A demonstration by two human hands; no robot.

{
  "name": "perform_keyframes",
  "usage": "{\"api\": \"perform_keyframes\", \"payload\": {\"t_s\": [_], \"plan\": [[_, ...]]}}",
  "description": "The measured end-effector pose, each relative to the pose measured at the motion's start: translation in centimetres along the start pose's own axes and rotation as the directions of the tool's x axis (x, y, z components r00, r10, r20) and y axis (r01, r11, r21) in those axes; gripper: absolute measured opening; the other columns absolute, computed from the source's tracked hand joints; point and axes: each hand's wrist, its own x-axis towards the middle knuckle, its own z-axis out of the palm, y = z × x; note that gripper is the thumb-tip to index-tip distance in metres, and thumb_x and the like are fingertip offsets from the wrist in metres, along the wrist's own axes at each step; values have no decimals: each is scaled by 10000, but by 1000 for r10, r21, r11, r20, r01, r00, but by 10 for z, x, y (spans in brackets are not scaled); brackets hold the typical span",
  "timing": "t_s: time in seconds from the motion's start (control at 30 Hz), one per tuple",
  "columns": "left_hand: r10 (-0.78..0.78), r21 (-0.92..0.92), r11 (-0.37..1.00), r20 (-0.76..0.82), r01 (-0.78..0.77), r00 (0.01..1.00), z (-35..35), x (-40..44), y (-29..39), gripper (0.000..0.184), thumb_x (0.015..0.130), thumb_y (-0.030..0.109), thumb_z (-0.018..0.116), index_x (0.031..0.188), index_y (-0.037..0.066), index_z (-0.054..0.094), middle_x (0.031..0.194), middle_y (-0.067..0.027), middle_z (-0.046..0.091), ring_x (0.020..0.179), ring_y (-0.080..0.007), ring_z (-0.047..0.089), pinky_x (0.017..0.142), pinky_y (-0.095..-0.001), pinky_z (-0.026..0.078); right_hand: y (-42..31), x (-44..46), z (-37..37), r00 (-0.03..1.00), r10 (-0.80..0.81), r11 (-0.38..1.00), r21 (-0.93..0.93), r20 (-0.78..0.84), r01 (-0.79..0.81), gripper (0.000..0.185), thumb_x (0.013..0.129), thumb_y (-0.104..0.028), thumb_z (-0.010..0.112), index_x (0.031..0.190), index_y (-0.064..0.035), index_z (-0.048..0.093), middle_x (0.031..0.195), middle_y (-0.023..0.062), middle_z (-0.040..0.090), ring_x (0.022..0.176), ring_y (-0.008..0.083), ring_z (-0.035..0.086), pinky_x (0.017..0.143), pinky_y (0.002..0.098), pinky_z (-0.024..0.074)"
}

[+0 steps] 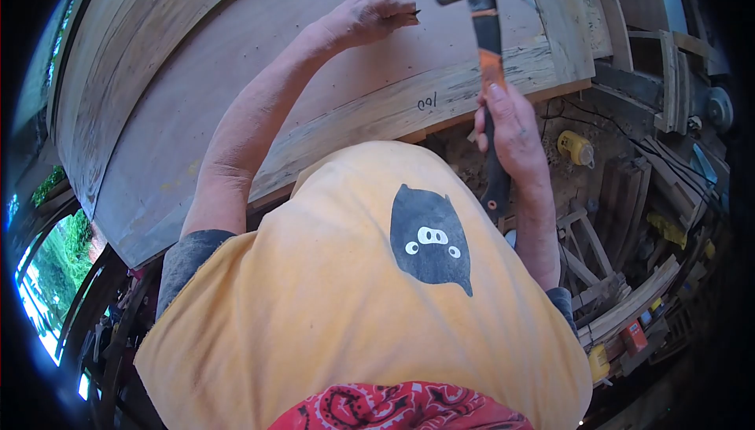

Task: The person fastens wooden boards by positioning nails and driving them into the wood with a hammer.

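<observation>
My right hand (513, 127) is closed round the black and orange handle of a claw hammer (487, 33). The hammer stands head up, its metal head raised near the right end of a large wooden panel (330, 107). Over the panel, my left hand (371, 14) is closed in a pinch. From its fingertips pokes a small, dark, pointed piece, too small to name for certain. The hammer head is apart from that hand, to its right. Several small dark dots mark the panel's face.
A pale wooden strip (377, 115) with a handwritten mark edges the panel on my side. Curved boards (134, 36) border its left. To the right lie a yellow tool or container (576, 149), dark cables, a wooden frame (586, 249), and stacked timber.
</observation>
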Motion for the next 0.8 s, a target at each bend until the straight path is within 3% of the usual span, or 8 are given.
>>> {"api": "perform_keyframes", "payload": {"t_s": [0.13, 0.23, 0.37, 0.5, 0.63, 0.7, 0.77, 0.8], "plan": [[-57, 8, 998, 4, 57, 998, -4, 2, 9, 175, 988, 160, 672, 904, 40, 576, 732, -150, 537, 664, -320, 493, 631, -388, 461, -19, -6, -4, 980, -125, 971, 183, -153, 153, 388, 1095, -400, 462, 1009, -32, 550, 710, 30, 559, 518, 101, 521, 497, 246, 436], [-79, 19, 997, 41, 79, 996, -6, 1, 7, 159, 990, 154, 672, 916, 42, 588, 734, -147, 541, 670, -314, 496, 642, -379, 469, -7, 4, 9, 980, -102, 989, 84, -172, 118, 387, 1096, -400, 456, 999, -36, 548, 694, 19, 550, 501, 100, 513, 483, 244, 427], [-36, -24, 999, 13, 36, 999, 1, -3, 1, 109, 985, 142, 680, 956, 49, 633, 750, -141, 543, 676, -278, 530, 654, -366, 476, -2, 3, -2, 995, 77, 990, -125, 55, -70, 383, 1094, -405, 467, 987, -46, 551, 692, 17, 550, 500, 103, 515, 480, 247, 423], [-179, -255, 955, -84, 152, 980, -2, -11, -4, 95, 989, 119, 681, 1000, 25, 688, 786, -60, 624, 715, -157, 581, 667, -314, 488, -13, -1, -9, 995, -54, 995, 75, -87, 61, 388, 1092, -399, 481, 1035, -21, 546, 721, 37, 557, 530, 97, 520, 501, 252, 433], [-399, -491, 859, -464, 146, 791, -31, -41, -6, 133, 1007, 118, 674, 1045, 4, 728, 840, -5, 699, 748, -88, 631, 706, -249, 536, -2, -7, -10, 984, -119, 993, -12, -133, 118, 371, 1087, -377, 493, 1047, -13, 551, 725, 31, 565, 554, 85, 535, 519, 259, 452], [-322, -264, 945, -626, 195, 710, -66, -84, -44, 147, 1027, 168, 653, 1060, 45, 726, 855, 18, 669, 789, -70, 586, 703, -223, 475, 13, -8, -7, 989, -92, 980, -188, -114, 69, 339, 1076, -349, 514, 1048, -13, 553, 725, 81, 599, 570, 173, 596, 547, 320, 481], [-351, 8, 836, -761, 548, 546, -98, -119, -40, 176, 1056, 188, 606, 993, 54, 701, 847, 34, 665, 821, -69, 595, 723, -245, 491, 34, -2, -1, 985, -151, 920, -377, -88, 108, 308, 1065, -323, 535, 1053, -15, 554, 737, 140, 624, 611, 279, 639, 582, 387, 499], [-326, -41, 844, -831, 535, 450, -108, -153, -76, 217, 1058, 256, 599, 982, 76, 693, 867, -10, 698, 833, -103, 636, 724, -293, 508, 46, 3, 3, 973, -222, 868, -469, -66, 166, 294, 1059, -311, 545, 1058, -16, 554, 748, 174, 632, 643, 341, 652, 603, 423, 504]]}}
